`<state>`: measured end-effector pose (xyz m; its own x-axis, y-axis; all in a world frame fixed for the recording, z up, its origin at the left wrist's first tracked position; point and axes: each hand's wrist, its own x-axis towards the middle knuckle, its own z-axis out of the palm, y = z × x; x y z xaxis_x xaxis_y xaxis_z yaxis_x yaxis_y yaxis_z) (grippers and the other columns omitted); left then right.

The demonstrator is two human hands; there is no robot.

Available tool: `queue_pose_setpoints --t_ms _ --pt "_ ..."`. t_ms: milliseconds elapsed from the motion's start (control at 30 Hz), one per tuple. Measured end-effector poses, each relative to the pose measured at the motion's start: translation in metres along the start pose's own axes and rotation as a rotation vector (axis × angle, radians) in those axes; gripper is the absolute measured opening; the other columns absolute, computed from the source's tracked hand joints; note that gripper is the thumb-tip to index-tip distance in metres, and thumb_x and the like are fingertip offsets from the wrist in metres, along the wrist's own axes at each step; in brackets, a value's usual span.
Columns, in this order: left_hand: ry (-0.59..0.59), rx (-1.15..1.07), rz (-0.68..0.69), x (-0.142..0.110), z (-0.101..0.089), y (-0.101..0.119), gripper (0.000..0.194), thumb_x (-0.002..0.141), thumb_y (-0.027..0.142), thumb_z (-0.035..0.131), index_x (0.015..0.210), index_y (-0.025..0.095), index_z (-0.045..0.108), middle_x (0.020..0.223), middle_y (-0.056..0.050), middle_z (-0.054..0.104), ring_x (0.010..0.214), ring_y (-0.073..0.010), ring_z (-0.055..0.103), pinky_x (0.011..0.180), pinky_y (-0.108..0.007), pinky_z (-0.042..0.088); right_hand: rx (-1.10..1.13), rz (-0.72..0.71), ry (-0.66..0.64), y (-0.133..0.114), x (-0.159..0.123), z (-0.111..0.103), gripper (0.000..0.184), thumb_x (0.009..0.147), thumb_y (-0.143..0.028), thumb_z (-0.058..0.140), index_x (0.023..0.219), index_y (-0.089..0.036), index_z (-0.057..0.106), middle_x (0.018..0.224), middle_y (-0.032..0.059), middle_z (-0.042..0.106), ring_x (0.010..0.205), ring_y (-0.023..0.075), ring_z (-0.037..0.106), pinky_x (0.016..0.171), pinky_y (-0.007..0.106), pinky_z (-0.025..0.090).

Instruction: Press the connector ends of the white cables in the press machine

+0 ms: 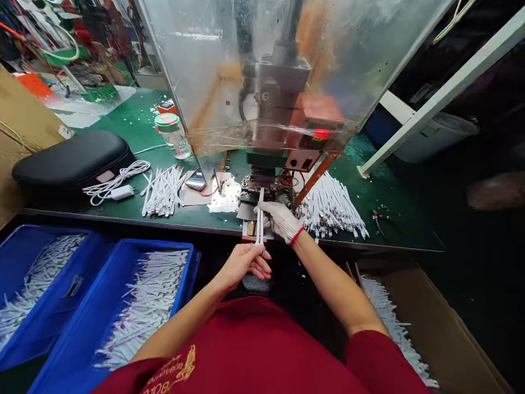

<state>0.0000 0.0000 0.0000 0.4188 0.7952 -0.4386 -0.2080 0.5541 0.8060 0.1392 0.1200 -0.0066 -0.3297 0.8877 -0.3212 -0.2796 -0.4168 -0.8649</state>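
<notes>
My left hand [246,261] is bare and pinches the near ends of a pair of narrow white strips [260,221] between thumb and fingers. The strips run side by side, away from me, towards the machine's lower tooling [262,178]. My right hand [279,220] wears a white glove with a red cuff and closes on the strips farther up, just in front of the tooling. Its fingertips are partly hidden. To its right lies a pile of similar white strips [332,208], and a smaller bundle of strips [163,190] rests on the left of the bench.
A clear plastic guard [197,65] hangs before the machine. Blue bins [189,262] with strips stand at the lower left; a cardboard box [435,312] with strips is lower right. On the green bench [197,219] are a jar [174,137], a coiled cable [123,180] and pliers [379,223].
</notes>
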Motion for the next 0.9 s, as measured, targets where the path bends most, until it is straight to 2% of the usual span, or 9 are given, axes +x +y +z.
queue_pose_setpoints --t_ms 167,333,533,767,900 --pt "0.004 -0.007 -0.002 0.000 0.001 0.002 0.050 0.079 0.056 0.064 0.084 0.007 0.065 0.063 -0.012 0.071 0.056 -0.0206 0.071 0.050 -0.022 0.053 0.027 -0.014 0.054 -0.001 0.000 0.003 0.033 0.069 -0.043 0.075 0.070 -0.011 0.065 0.054 -0.0018 0.049 0.041 0.0049 0.036 0.035 0.017 0.024" --pt "0.007 -0.015 -0.001 -0.001 0.002 0.004 0.049 0.079 0.055 0.064 0.083 0.007 0.066 0.064 -0.011 0.071 0.056 -0.0199 0.070 0.050 -0.022 0.053 -0.008 -0.024 0.087 -0.001 -0.001 0.003 0.032 0.071 -0.042 0.075 0.071 -0.011 0.066 0.058 0.0008 0.055 0.042 0.0055 0.038 0.036 0.017 0.026" --pt "0.009 -0.013 -0.002 -0.001 0.001 0.002 0.048 0.080 0.054 0.065 0.083 0.007 0.066 0.063 -0.011 0.071 0.056 -0.0200 0.070 0.051 -0.022 0.053 0.012 -0.031 0.096 0.000 -0.001 0.005 0.032 0.070 -0.042 0.075 0.070 -0.011 0.066 0.056 0.0002 0.055 0.040 0.0054 0.038 0.034 0.018 0.025" --pt "0.001 -0.045 -0.049 0.004 0.005 0.005 0.056 0.079 0.061 0.061 0.094 0.007 0.066 0.068 -0.012 0.072 0.057 -0.0206 0.071 0.051 -0.025 0.053 0.046 -0.067 0.207 -0.004 0.009 0.006 0.024 0.069 -0.035 0.075 0.075 -0.012 0.070 0.065 0.0033 0.063 0.048 0.0088 0.050 0.038 0.017 0.039" --pt "0.016 -0.045 -0.031 0.007 0.010 0.004 0.064 0.074 0.069 0.060 0.087 0.007 0.065 0.064 -0.011 0.070 0.054 -0.0201 0.069 0.049 -0.024 0.051 0.104 -0.065 0.191 -0.007 0.015 0.010 0.022 0.073 -0.032 0.073 0.074 -0.011 0.070 0.065 0.0053 0.064 0.050 0.0112 0.054 0.043 0.021 0.046"
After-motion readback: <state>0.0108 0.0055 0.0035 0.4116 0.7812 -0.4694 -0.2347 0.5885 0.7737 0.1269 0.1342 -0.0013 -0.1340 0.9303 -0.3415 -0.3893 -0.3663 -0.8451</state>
